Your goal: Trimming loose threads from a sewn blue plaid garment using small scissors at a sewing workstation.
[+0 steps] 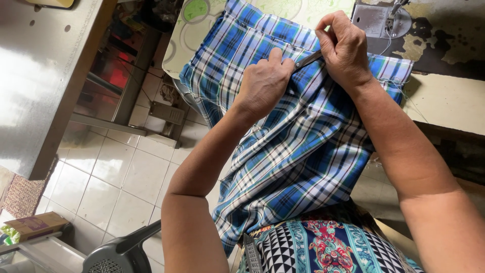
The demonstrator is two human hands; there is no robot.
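Note:
A blue, white and green plaid cloth (298,146) hangs from the sewing table down over my lap. My left hand (263,83) pinches a fold of this cloth near its upper edge. My right hand (345,46) is closed on a thin dark metal tool (307,60), whose tip points at the fold held by the left hand. Both hands sit close together, almost touching, over the upper part of the cloth.
A sewing machine's metal plate and needle area (379,17) lies just beyond my right hand on a worn dark table (444,35). A grey table (40,76) stands at left over a white tiled floor (116,177). A cardboard box (35,225) and a grey plastic chair (121,250) sit at bottom left.

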